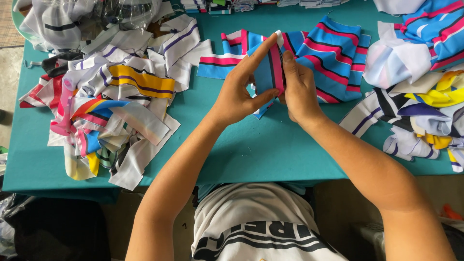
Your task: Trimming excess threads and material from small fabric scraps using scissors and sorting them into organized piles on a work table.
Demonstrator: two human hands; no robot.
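- Clear plastic bag, crumpled and see-through, sitting at the far left corner of the worktop.
- No labels, signs or screens showing anywhere.

Teal-covered table, grey concrete floor at left, daylight.

hands: two are seen, left hand and right hand | folded striped strip: one is held | teal table: one | loose fabric heaps: two are counted, left heap, right heap | exact strips uncountable
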